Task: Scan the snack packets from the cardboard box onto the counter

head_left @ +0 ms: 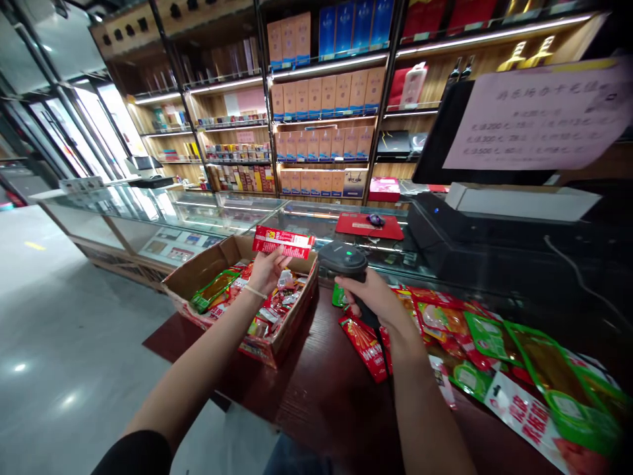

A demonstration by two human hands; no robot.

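Note:
My left hand (268, 272) is closed on a red snack packet (297, 245), lifted above the far side of a cardboard box (291, 330). Inside the box lie many small packets, among them a green-edged pouch (216, 290). My right hand (368, 293) grips a dark barcode scanner (341, 258), a green light glowing on its top. The scanner's head points left toward the red packet, a short gap apart. A red packet (363, 343) lies on the dark wooden table under my right hand, partly hidden by the scanner's cord.
Packets in red and green, such as a green-edged pouch (548, 363), are heaped along the table's right side. Behind stands a glass counter (237, 208) with a mouse (376, 220) on a red mat (346, 226). A monitor (440, 142) bearing a paper note rises at right.

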